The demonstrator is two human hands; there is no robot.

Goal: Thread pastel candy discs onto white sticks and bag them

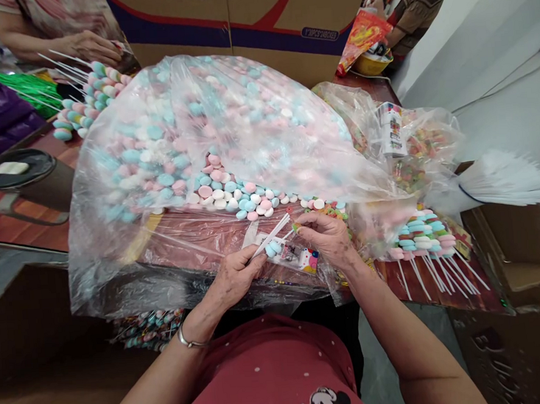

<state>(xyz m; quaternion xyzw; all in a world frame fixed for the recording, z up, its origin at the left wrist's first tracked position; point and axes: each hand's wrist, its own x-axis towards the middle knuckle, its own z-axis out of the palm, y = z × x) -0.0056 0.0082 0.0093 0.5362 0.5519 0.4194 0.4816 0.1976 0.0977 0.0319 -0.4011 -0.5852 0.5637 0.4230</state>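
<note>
My left hand [238,274] is closed around several thin white sticks [274,233], which point up and to the right. Just beyond its fingers are pale blue candies [273,248]; whether they are on a stick is hard to make out. My right hand [329,238] pinches a small green gummy ring [296,228] close to the tip of a white stick. Past both hands, pink, white and blue candies [251,200] spill from a big clear plastic bag [265,129]. Loose gummy rings [330,212] lie behind my right hand.
Finished-looking candy skewers [421,238] lie at the right, below a bundle of white sticks [506,178]. A dark lidded mug [31,183] stands left. Cardboard boxes [32,350] flank the table; a large carton [241,27] stands behind. Another person's hand [93,51] is at upper left.
</note>
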